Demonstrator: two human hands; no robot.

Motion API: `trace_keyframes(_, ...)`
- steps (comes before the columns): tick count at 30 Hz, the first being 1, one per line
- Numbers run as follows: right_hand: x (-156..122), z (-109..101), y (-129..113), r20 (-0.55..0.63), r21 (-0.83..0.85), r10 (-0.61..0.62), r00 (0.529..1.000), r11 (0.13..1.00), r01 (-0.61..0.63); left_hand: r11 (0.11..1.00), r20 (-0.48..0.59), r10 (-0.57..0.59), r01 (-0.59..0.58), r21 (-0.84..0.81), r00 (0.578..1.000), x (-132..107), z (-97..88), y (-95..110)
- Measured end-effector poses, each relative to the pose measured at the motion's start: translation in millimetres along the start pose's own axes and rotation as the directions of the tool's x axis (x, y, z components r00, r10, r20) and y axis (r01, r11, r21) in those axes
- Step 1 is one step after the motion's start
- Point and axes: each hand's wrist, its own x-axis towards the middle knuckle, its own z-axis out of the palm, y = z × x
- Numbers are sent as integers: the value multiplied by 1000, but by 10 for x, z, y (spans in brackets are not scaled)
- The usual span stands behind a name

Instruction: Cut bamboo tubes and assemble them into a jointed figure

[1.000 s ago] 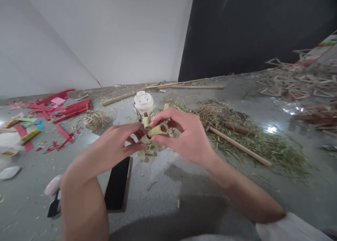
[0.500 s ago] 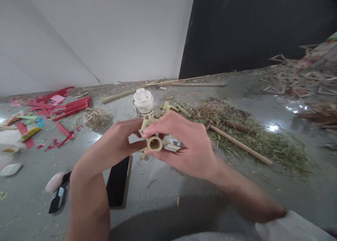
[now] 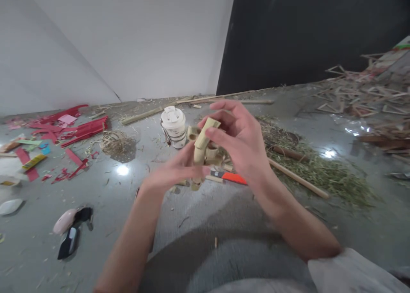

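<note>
left hand [image 3: 177, 170] and right hand [image 3: 242, 137] hold pale-yellow hollow bamboo tubes [image 3: 201, 139] between their fingers, seemingly adjusting them, which calls for steadiness.

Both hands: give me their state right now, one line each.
Left hand: closed, thumb in front, holding the lower part of the bamboo piece.
Right hand: thumb and fingers closed on its tilted upper part.

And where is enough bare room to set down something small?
Mostly bare: between the woven ball, pink case and left arm; also between it and the right arm, around the stick. Crowded: around the bamboo pieces, and at right, the grass.
</note>
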Motion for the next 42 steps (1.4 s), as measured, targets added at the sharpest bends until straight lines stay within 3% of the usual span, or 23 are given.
trace_keyframes(3,111,-116,134,-54,-23,21,998,999,-23,955,193,-19,75,-287,981,154,95,-221)
trace_keyframes(5,168,-200,198,-82,-69,21,996,997,-27,920,204,-33,109,-377,978,176,107,-268)
trace_keyframes(11,272,-360,315,-115,-276,-96,989,959,61,896,153,-195,240,-373,969,120,48,-259)
trace_keyframes(15,298,-381,387,-85,-328,-142,986,939,107,872,167,-255,301,-386,952,144,53,-276)
trace_keyframes(29,321,-466,362,6,-409,-125,992,905,117,909,138,-352,373,-186,926,167,1,-372)
trace_keyframes(31,302,-458,310,49,-410,-123,991,902,132,909,196,-392,411,-71,899,148,-29,-349)
trace_keyframes(37,94,-369,-94,283,-413,-60,957,893,178,869,434,-494,440,224,754,114,-70,-227)
trace_keyframes(42,-271,-390,-259,430,-407,18,903,896,176,871,458,-485,457,179,745,-152,143,-342)
